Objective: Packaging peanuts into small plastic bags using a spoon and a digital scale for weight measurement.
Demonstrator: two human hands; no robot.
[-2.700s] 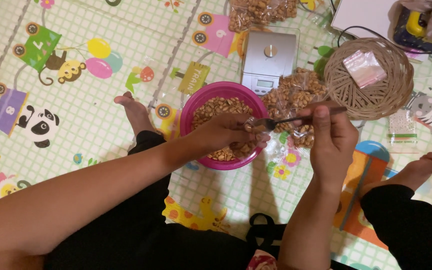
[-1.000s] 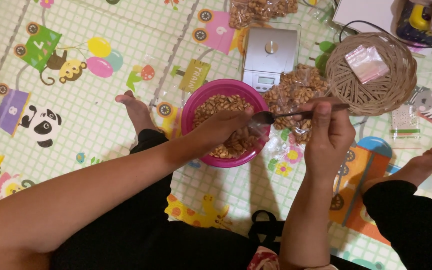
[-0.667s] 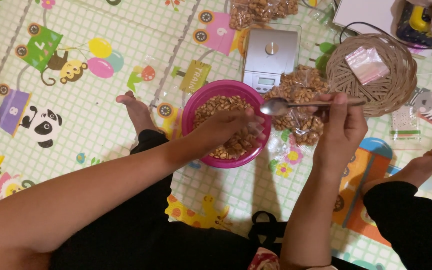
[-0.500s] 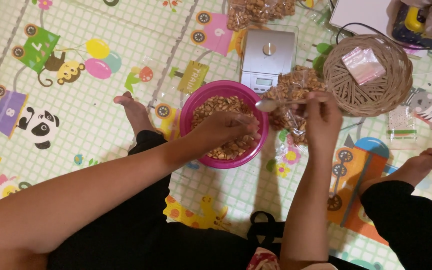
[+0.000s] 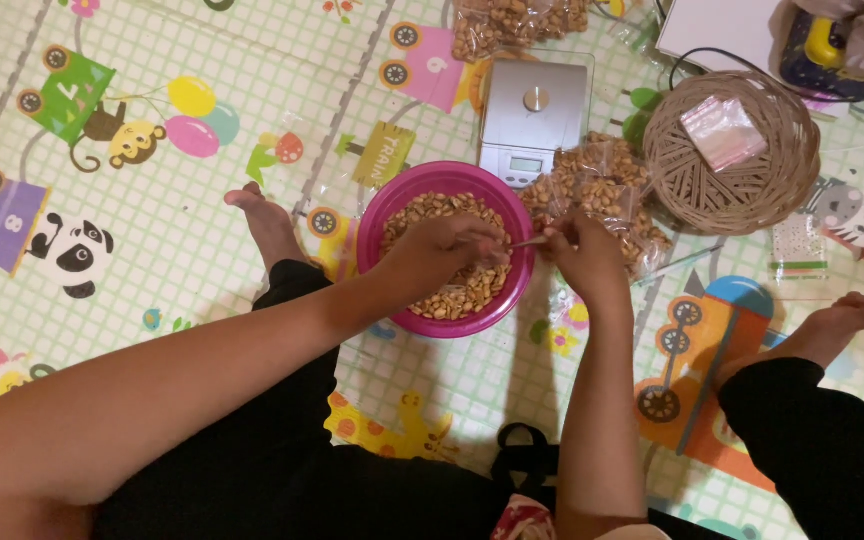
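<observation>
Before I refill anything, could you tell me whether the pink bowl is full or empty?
Partly full: the pink bowl holds a layer of peanuts below its rim.

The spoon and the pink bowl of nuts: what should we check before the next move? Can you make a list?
1. Spoon gripped by right hand: ok.
2. Spoon's scoop end visible: not ok, hidden behind left hand.
3. Pink bowl sits flat on the play mat: ok.
4. Nuts left in the bowl: ok, plenty.
5. Scale pan free: ok, nothing on it.
6. Clear bag held open by the left hand: cannot tell.
</observation>
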